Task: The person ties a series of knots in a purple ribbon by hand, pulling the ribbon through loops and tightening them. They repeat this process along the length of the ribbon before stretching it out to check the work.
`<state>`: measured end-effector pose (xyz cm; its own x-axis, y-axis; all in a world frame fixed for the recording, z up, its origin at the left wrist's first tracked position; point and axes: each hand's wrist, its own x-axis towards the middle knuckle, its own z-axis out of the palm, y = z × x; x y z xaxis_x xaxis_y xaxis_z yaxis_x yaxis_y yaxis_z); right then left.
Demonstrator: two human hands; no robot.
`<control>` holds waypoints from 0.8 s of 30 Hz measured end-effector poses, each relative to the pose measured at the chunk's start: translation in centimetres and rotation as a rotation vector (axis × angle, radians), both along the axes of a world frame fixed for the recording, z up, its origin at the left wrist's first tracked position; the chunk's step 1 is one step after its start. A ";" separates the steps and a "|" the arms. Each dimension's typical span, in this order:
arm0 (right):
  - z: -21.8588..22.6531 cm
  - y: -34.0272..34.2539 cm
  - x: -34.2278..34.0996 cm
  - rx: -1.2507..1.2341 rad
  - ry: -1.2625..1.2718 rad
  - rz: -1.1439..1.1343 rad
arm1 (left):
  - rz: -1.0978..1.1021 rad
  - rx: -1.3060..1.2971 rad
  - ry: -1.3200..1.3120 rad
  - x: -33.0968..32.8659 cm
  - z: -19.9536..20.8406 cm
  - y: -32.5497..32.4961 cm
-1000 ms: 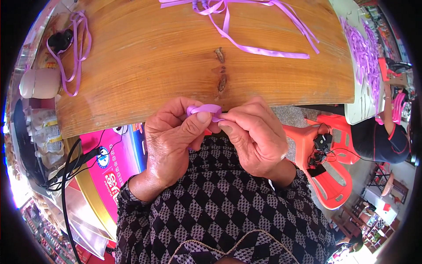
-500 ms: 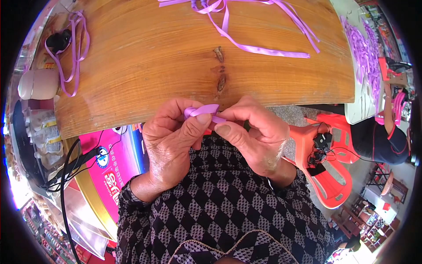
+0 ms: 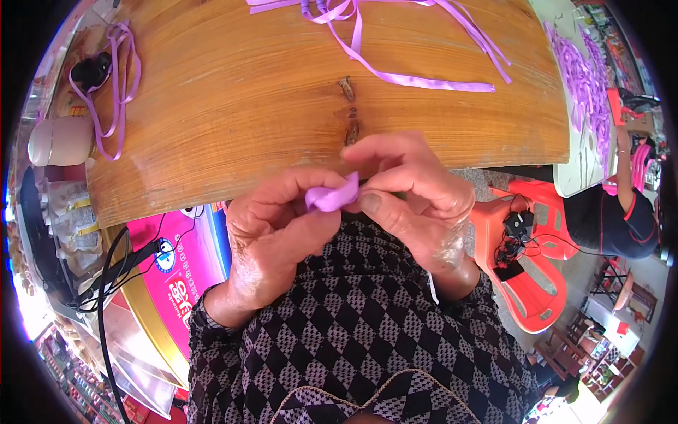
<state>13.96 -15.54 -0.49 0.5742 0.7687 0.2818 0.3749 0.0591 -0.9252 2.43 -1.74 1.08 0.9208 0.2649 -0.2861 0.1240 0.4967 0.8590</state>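
The held ribbon (image 3: 330, 198) is before the table (image 3: 233, 106); more ribbons (image 3: 441, 85) lie on it.

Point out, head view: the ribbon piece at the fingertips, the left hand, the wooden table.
Purple ribbon piece (image 3: 330, 198): head view, on its folded middle.
Left hand (image 3: 270, 232): head view, near the base of the thumb.
Wooden table (image 3: 226, 99): head view, on bare tabletop.

The left hand (image 3: 272, 225), wrist (image 3: 240, 300) angled inward, curls its fingers (image 3: 293, 185) with the thumb (image 3: 311, 232) bent in front, while close beside it the right hand (image 3: 429, 205) arches, thumb and nearest finger close together, another finger stretched out beyond
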 end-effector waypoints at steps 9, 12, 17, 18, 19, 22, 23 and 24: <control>-0.3 -0.5 0.7 0.153 0.716 0.153 | 0.007 -0.027 0.066 0.5 1.0 0.1; 0.0 -1.1 1.5 0.080 0.805 0.093 | 0.118 0.069 0.011 -0.4 0.7 1.3; 0.7 -1.8 1.8 0.006 0.634 0.053 | 0.282 0.314 0.052 -1.5 2.0 2.3; 0.8 -1.8 1.9 0.017 0.635 0.055 | 0.249 0.396 0.087 -1.7 2.1 2.2; 0.9 -1.7 1.8 0.017 0.636 0.055 | 0.216 0.477 0.123 -1.8 2.3 2.2; 1.5 -1.2 1.7 0.026 0.532 0.113 | -0.195 0.602 0.161 -1.9 2.1 2.1; 1.7 -1.1 1.7 -0.006 0.524 0.158 | -0.282 0.630 0.124 -1.5 1.7 1.9; 1.9 -0.9 1.7 -0.034 0.518 0.208 | -0.279 0.631 0.128 -1.3 1.4 1.6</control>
<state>15.67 -16.47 1.36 0.4658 0.8845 -0.0240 -0.1458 0.0499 -0.9881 1.16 -0.12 2.46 0.9481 0.1748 -0.2657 0.2933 -0.1570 0.9431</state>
